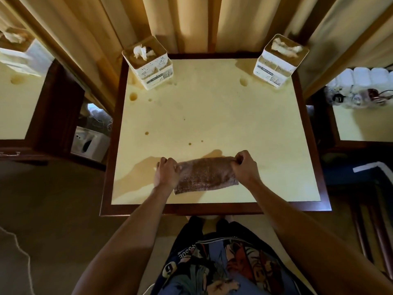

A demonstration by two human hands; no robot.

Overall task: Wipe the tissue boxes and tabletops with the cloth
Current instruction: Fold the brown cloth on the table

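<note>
tissue boxes (148, 62) at far corners, curtain (191, 22) behind

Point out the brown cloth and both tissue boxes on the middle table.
Brown cloth (207, 175): head view, middle of its folded top.
Left tissue box (153, 71): head view, front wall.
Right tissue box (274, 70): head view, front wall.

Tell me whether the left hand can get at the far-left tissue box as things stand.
Probably yes. Bare tabletop lies between the left hand and that tissue box, but the hand grips the brown cloth with the right hand.
</note>
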